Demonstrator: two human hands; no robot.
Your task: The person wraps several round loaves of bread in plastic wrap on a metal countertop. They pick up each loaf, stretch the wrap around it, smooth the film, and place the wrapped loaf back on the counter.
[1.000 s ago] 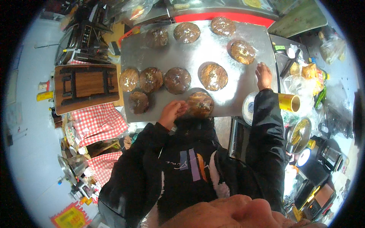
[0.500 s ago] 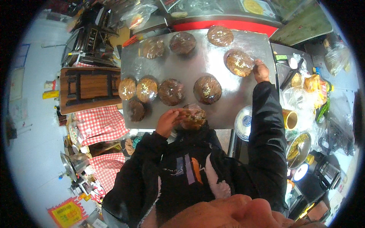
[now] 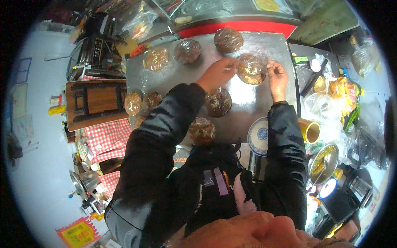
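Toward the right of the metal tabletop [image 3: 165,80] sits a round brown food portion [image 3: 251,73] topped with pale chopped bits and covered in clear plastic film. My left hand [image 3: 217,75] reaches across to its left edge, fingers pinched on the film there. At the opposite edge, my right hand [image 3: 278,80] has thumb and fingertips closed on the film. Similar wrapped rounds lie about: one just behind [image 3: 228,40], one below my left hand [image 3: 218,102], and one at the near edge [image 3: 202,131]. My left sleeve partly hides others at the left.
A blue-and-white plate [image 3: 259,138] stands at the near right corner, beside my right sleeve. Further right are a tan cylinder [image 3: 310,131], a metal bowl of chopped food [image 3: 324,163] and plastic bags. A wooden board-like stool [image 3: 97,101] and checked cloths [image 3: 108,140] lie left.
My left hand has left the wrapped round at the near edge and moved up and right to the one at my right hand. The right hand stays at that round's edge.
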